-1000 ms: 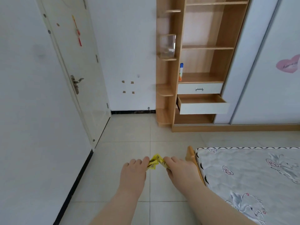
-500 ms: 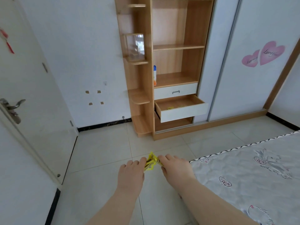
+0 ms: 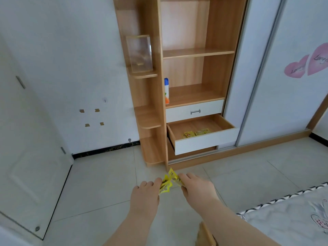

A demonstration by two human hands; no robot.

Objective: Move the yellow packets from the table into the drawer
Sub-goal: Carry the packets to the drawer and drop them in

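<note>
Yellow packets [image 3: 167, 182] between left hand [image 3: 144, 197] and right hand [image 3: 197, 190]

A crumpled bunch of yellow packets [image 3: 167, 181] is being held in mid-air, pinched from both sides. The white-fronted drawer [image 3: 204, 142] is standing pulled out, and a few loose packets [image 3: 196, 133] are lying flat inside, near its front.

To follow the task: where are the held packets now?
Low centre of the head view: the held packets are pinched between the left hand and right hand, above the floor, short of the open drawer.
</note>
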